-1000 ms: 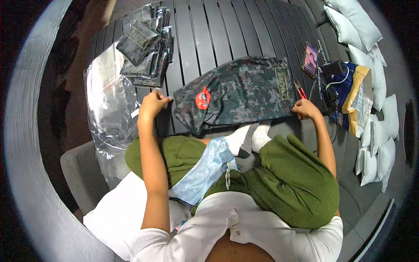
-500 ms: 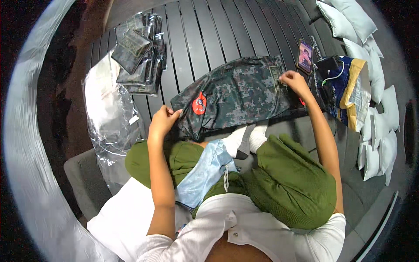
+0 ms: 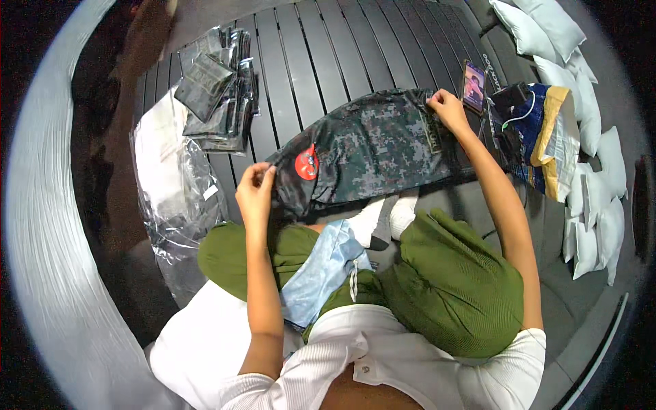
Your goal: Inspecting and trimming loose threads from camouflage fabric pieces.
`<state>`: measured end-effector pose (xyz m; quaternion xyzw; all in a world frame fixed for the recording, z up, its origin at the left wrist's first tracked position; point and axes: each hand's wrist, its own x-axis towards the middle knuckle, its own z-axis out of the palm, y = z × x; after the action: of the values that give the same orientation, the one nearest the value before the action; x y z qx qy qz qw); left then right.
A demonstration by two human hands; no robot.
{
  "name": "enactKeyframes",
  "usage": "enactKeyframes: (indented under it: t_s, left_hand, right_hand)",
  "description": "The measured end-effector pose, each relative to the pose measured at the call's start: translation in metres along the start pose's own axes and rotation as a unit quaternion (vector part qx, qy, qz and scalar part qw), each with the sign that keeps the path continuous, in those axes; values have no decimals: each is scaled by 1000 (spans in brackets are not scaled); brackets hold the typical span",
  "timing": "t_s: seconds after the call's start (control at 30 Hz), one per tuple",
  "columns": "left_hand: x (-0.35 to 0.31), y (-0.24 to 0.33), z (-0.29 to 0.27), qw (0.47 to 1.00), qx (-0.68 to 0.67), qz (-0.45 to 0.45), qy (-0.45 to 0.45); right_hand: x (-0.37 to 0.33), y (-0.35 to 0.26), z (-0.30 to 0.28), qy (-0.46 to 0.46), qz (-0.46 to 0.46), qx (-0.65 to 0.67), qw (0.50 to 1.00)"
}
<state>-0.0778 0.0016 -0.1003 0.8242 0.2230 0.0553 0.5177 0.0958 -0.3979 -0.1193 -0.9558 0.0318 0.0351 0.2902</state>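
Since the earlier frame your right hand [image 3: 447, 108] has moved up to the far corner of the camouflage garment [image 3: 369, 154], fingers pinching its edge. Your left hand [image 3: 255, 193] sits at the near left corner, fingers closed on the fabric beside the red patch [image 3: 307, 162]. Garment lies flat on the slatted table [image 3: 328, 61], phone [image 3: 473, 85] just beside your right hand.

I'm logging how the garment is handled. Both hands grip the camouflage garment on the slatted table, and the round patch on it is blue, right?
Not quite: the round patch is red, not blue, as the head view shows. The rest holds: the left hand and right hand both grip the camouflage garment on the slatted table.
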Motion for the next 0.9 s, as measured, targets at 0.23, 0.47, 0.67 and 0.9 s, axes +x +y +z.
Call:
enactKeyframes:
  t_s: [0.23, 0.47, 0.67, 0.9]
  left_hand:
    - [11, 2, 2, 960, -211, 73, 171]
    - [3, -20, 10, 876, -417, -232, 71]
    - [15, -18, 10, 728, -587, -318, -158]
    - [3, 80, -47, 820, -555, 130, 47]
  right_hand:
    - [4, 18, 4, -35, 69, 299, 951]
    - [-16, -14, 3, -91, 20, 321, 942]
    - [-21, -39, -12, -276, 0, 390, 879]
    - [-26, -44, -76, -401, -69, 722, 560]
